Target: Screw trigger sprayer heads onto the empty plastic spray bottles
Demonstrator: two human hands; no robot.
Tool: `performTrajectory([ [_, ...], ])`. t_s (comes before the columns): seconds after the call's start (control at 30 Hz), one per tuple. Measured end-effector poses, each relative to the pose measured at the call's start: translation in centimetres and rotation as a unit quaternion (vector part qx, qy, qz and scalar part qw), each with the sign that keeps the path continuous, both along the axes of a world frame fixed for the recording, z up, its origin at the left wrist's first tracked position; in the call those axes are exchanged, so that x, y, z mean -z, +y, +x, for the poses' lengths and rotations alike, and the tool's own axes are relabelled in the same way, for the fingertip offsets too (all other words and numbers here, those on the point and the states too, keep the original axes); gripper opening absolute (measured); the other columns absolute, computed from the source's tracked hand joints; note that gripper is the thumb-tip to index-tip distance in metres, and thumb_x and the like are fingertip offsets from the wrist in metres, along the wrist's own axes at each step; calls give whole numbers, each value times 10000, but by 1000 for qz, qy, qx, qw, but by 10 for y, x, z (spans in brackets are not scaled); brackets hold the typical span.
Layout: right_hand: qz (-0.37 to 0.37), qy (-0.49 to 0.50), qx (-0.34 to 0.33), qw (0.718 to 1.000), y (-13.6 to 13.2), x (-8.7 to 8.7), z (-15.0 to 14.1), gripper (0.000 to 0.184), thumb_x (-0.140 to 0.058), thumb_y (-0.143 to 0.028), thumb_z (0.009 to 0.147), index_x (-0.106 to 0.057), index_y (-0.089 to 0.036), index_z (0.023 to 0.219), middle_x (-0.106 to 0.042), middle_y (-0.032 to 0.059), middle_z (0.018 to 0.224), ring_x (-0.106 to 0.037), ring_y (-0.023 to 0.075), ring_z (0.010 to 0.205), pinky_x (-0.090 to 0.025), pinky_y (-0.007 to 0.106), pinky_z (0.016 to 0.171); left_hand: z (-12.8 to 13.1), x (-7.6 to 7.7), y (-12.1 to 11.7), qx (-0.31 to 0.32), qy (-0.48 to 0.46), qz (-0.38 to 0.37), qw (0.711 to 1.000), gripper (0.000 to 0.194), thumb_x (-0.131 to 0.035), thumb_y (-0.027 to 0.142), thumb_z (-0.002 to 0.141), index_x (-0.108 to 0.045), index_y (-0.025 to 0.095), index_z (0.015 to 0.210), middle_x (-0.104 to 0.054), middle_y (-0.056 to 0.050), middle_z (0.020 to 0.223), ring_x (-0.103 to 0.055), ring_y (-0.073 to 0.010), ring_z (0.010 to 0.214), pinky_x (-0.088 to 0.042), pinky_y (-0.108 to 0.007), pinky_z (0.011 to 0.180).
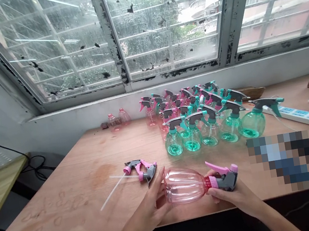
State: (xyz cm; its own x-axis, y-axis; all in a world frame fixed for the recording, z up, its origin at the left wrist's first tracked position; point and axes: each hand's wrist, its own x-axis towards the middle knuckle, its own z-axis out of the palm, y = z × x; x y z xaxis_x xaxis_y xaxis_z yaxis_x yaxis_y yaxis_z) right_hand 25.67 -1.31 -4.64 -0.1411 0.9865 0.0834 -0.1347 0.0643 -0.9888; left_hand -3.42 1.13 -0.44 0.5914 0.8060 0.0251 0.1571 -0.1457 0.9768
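Note:
A clear pink spray bottle [184,185] lies sideways between my hands, above the near edge of the table. My left hand [154,205] grips its base end. At the neck, my right hand [228,193] closes around the pink collar of the grey and pink spray head [227,178], which sits on the bottle. Whether the collar is screwed tight, I cannot tell. Just beyond my left hand lie two loose spray heads [148,171] with thin white dip tubes [112,193].
Several assembled green spray bottles [174,143] and pink ones stand in rows at the back. Two pink bottles without heads [124,116] are by the wall. A power strip [298,114], cables and a blurred-out item [288,162] lie on the wooden table [73,175] at right.

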Motion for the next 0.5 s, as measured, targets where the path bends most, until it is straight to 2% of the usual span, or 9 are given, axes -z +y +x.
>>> performTrajectory([
  [0.07, 0, 6, -1, 1000, 0, 0, 0, 376, -822, -463, 808, -666, -217, 1046, -669, -24, 634, -605, 175, 593, -523, 308, 620, 1, -1, -1, 1, 2, 1, 1000, 887, -655, 353, 962, -62, 345, 1621, -274, -88, 1692, -316, -306, 1535, -335, -443, 1245],
  [0.17, -3, 16, -6, 1000, 0, 1, -1, 385, -828, -474, 796, -667, -211, 1027, -670, -25, 634, -602, 173, 584, -517, 307, 610, 3, -6, -2, -10, 5, 0, 1000, 1122, -765, 376, 878, 82, 323, 1613, -291, -122, 1679, -240, -327, 1559, -299, -450, 1257],
  [0.23, -7, 13, -9, 1000, 0, 1, -2, 383, -828, -489, 788, -677, -203, 993, -665, -25, 637, -599, 174, 584, -514, 314, 612, 3, -9, -2, -14, 8, -1, 1000, 1197, -801, 399, 840, 115, 316, 1607, -292, -131, 1677, -258, -335, 1552, -279, -465, 1263],
  [0.37, -9, 10, -6, 1000, 0, -3, -2, 393, -826, -490, 787, -672, -204, 1008, -671, -20, 634, -609, 190, 593, -519, 333, 620, 0, -8, 0, 0, 31, 5, 1000, 1089, -789, 412, 846, -34, 319, 1625, -212, -102, 1710, -242, -334, 1558, -257, -465, 1272],
  [0.43, -7, 7, -4, 1000, -1, -6, -2, 393, -823, -488, 790, -668, -206, 1014, -679, -14, 632, -617, 199, 597, -524, 342, 620, -1, -4, 0, 3, 30, 11, 999, 1037, -785, 389, 853, -92, 331, 1622, -205, -84, 1713, -238, -333, 1560, -286, -455, 1263],
  [0.5, -5, 0, -3, 1000, -1, -8, -2, 392, -822, -499, 786, -669, -205, 995, -678, -11, 630, -623, 207, 600, -529, 350, 621, -1, -1, 0, -6, 24, 21, 999, 979, -752, 384, 883, -106, 352, 1618, -230, -73, 1705, -301, -325, 1537, -336, -445, 1240],
])
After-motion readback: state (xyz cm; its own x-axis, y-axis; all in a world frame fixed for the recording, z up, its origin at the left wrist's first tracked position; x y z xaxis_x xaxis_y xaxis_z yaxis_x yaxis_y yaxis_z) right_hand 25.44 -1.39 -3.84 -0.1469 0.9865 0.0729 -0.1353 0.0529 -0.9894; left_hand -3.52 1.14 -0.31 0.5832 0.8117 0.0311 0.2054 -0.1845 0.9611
